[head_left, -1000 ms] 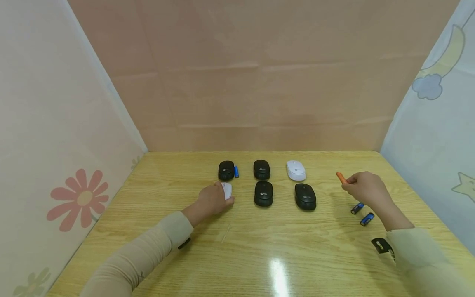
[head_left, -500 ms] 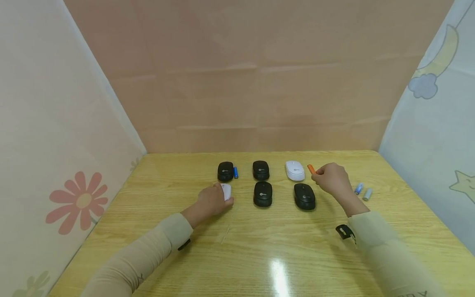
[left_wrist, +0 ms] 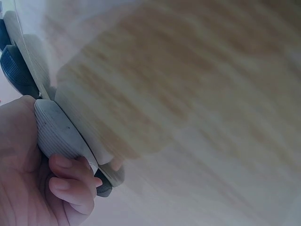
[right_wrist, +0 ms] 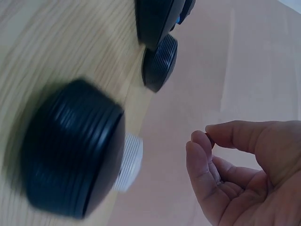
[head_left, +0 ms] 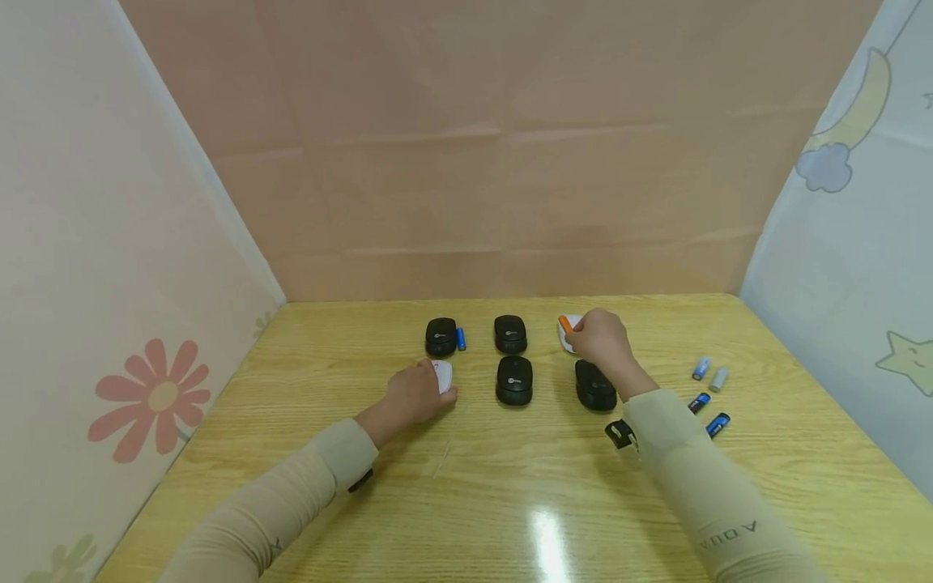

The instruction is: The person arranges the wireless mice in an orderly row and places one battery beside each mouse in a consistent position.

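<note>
My left hand [head_left: 411,391] grips a small white computer mouse [head_left: 443,374] on the table, its fingers curled round the ribbed side of the mouse [left_wrist: 61,129] in the left wrist view. Between thumb and fingertips, my right hand [head_left: 603,336] pinches an orange battery [head_left: 565,324]. It is held above a second white mouse [head_left: 564,344] at the back right, which the hand partly covers. In the right wrist view, the hand [right_wrist: 235,165] mostly hides the battery. A black mouse [head_left: 594,387] sits just below the right wrist.
More black mice stand at the back left [head_left: 440,336], back middle [head_left: 510,334] and front middle [head_left: 514,380]. A blue battery [head_left: 461,338] lies against the back-left one. Several loose batteries [head_left: 701,368] lie at the right, partly beside the right sleeve [head_left: 678,445].
My right hand has carried the orange battery leftward from the right side to over the back-right white mouse. The left hand has stayed on its mouse.
</note>
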Demonstrator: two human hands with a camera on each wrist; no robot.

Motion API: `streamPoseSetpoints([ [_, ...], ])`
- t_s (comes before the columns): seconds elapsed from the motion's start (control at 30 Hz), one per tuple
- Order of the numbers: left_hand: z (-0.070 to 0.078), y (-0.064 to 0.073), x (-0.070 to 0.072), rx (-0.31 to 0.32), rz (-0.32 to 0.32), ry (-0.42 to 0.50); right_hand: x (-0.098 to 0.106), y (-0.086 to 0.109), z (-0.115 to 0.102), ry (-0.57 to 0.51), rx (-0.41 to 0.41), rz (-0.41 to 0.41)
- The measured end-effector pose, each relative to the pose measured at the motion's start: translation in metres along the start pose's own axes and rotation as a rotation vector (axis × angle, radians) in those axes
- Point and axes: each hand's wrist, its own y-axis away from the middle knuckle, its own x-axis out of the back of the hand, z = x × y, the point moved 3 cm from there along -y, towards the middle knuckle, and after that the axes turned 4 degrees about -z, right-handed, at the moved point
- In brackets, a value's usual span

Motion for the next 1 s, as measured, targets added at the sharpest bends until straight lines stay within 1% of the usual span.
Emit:
streamPoseSetpoints([
  [0.17, 0.001, 0.0, -0.001, -0.008, -0.002, -0.015, -0.012, -0.014, -0.009, -0.008, -0.027, -0.021],
  [0.33, 0.0, -0.001, -0.001, 0.006, -0.004, 0.012, -0.022, -0.023, -0.016, -0.02, -0.036, -0.038],
  [0.53, -0.001, -0.002, 0.0, 0.015, -0.01, 0.03, -0.031, -0.031, -0.021, -0.033, -0.083, -0.062],
  [0.73, 0.0, -0.002, 0.002, 0.008, -0.015, 0.013, -0.039, -0.04, -0.021, -0.031, -0.113, -0.065],
  [1.0, 0.001, -0.002, -0.002, 0.005, -0.012, 0.014, -0.05, -0.05, -0.014, 0.012, -0.102, -0.081],
])
